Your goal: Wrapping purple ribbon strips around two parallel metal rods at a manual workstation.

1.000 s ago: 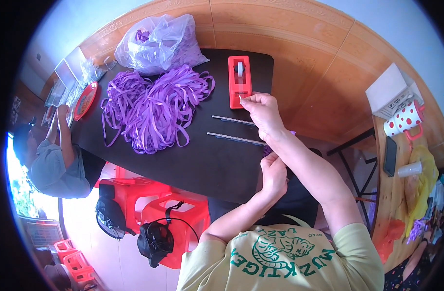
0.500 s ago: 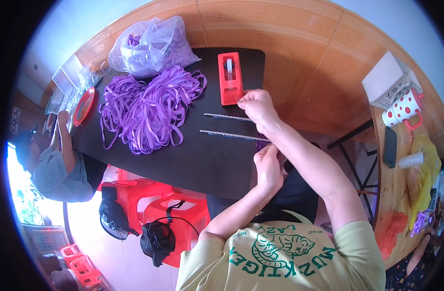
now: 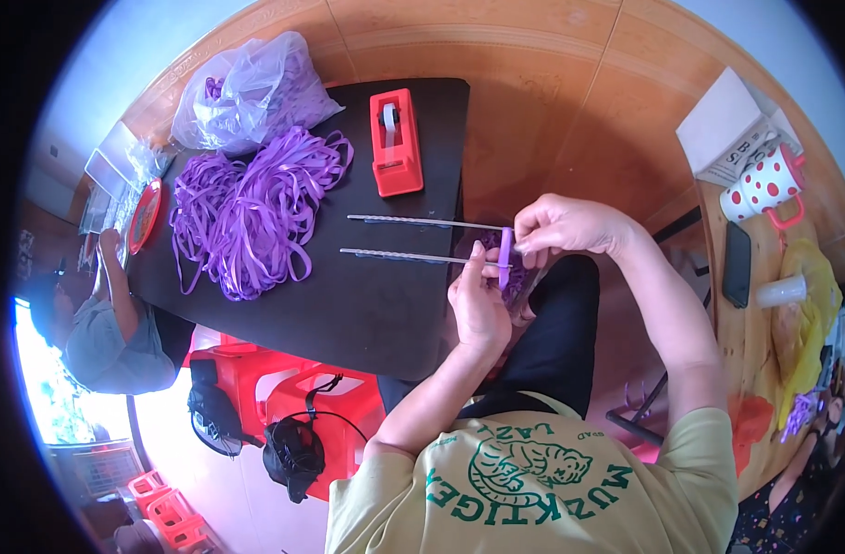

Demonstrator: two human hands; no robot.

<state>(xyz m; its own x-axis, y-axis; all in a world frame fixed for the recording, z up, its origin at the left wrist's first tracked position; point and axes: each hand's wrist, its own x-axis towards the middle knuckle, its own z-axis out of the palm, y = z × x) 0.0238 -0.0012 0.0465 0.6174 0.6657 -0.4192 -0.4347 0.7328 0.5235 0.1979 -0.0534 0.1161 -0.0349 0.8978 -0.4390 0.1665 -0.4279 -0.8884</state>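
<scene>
Two thin twisted metal rods [image 3: 413, 222] jut out level over the dark table's right edge. Around their near-right ends a purple ribbon [image 3: 506, 254] is wrapped in a flat band. My left hand [image 3: 482, 300] is closed at the lower rod, its fingertips on the ribbon band. From the right, my right hand [image 3: 566, 226] pinches at the band's other side; what sits in its fingertips is too small to tell. A red tape dispenser [image 3: 397, 166] with a clear roll stands on the table beyond the rods. More purple ribbon shows below my hands, partly hidden.
A loose heap of purple ribbons [image 3: 247, 212] and a filled plastic bag [image 3: 252, 92] lie on the dark table [image 3: 367, 314]. Red stools [image 3: 302, 397] with black caps stand at the left. A wooden side table [image 3: 718, 351] at right bears a dotted mug [image 3: 762, 189] and a phone [image 3: 736, 277]. Another person [image 3: 118, 332] sits far left.
My right hand has moved from the tape dispenser's front end to the ribbon at the rod ends. My left hand has shifted up to the lower rod. The view has turned slightly.
</scene>
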